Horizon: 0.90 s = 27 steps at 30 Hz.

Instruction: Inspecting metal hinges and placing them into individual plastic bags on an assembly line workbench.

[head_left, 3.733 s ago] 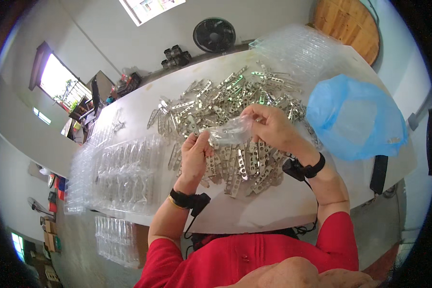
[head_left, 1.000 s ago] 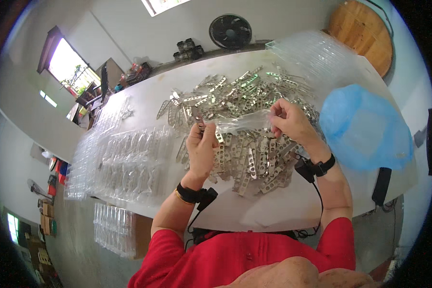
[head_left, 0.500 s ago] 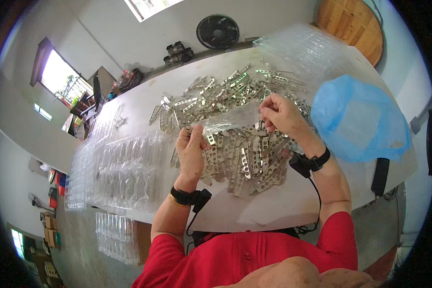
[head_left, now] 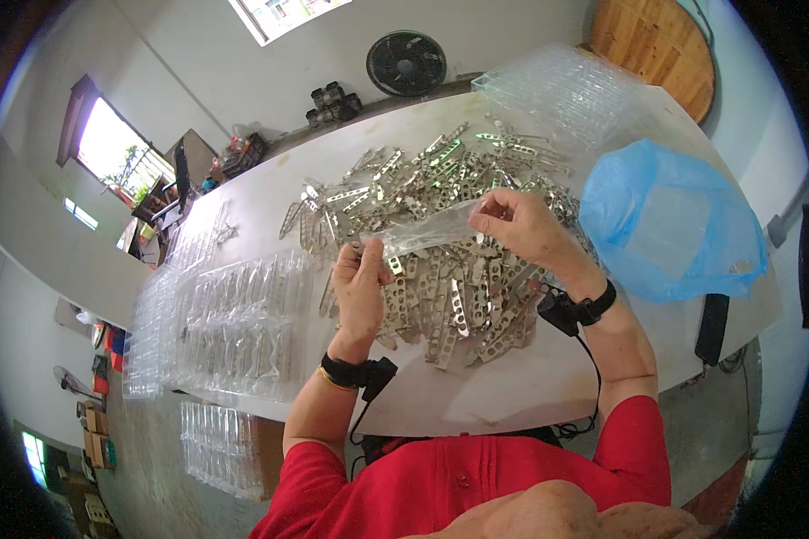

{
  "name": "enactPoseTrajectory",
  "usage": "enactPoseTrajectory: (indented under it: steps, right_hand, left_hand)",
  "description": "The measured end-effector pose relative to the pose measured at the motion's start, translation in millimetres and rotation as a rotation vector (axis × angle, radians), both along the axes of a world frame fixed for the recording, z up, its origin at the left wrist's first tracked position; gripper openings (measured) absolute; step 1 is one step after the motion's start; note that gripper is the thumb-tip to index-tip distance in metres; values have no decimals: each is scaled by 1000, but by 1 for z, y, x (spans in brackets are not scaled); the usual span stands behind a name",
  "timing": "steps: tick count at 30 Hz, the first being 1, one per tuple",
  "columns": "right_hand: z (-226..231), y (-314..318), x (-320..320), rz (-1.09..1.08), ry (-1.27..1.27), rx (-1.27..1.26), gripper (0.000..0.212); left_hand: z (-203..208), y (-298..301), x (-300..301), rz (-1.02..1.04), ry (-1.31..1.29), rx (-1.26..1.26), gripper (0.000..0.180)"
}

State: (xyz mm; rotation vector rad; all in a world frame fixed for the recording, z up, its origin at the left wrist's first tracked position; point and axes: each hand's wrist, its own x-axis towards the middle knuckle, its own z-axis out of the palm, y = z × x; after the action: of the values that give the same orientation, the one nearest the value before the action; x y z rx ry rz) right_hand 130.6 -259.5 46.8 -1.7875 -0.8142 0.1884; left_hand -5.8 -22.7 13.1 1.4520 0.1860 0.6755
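Between my hands a small clear plastic bag (head_left: pixel 433 228) is stretched out above a heap of metal parts. My left hand (head_left: pixel 361 274) pinches one end of it, and my right hand (head_left: pixel 523 226) grips the other end with curled fingers. Beneath them lies the heap of flat silvery strips with holes (head_left: pixel 458 305), spread over the middle of the white table (head_left: pixel 413 391). Whether anything lies inside the bag cannot be made out. Left of my left hand stands a clear plastic tray (head_left: pixel 238 328) with bagged pieces in its slots.
More clear trays (head_left: pixel 148 359) sit at the table's left edge, and a stack of them (head_left: pixel 566 85) at the far right. A blue plastic bag (head_left: pixel 620 198) lies on the right, near a black flat object (head_left: pixel 712 328). Behind the table stands a black fan (head_left: pixel 406 63).
My right hand has moved slightly left and down, with its fingers curled more around the bag's end. The left hand has barely moved.
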Motion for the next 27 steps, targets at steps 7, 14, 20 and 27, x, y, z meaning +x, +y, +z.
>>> enactPoseTrajectory:
  steps: [7, 14, 20, 27]
  right_hand:
    - [18, -3, -12, 78, 199, 49, 19]
    - [14, -2, -8, 127, 233, 177, 19]
    - [8, -1, -3, 93, 297, 284, 23]
    - [7, -2, 2, 29, 265, 273, 24]
  left_hand:
    - [7, 0, -2, -14, 13, -9, 24]
    - [0, 4, 1, 1, 26, -7, 24]
    - [1, 3, 1, 13, 31, -30, 25]
    - [-4, 7, 0, 19, 15, -24, 27]
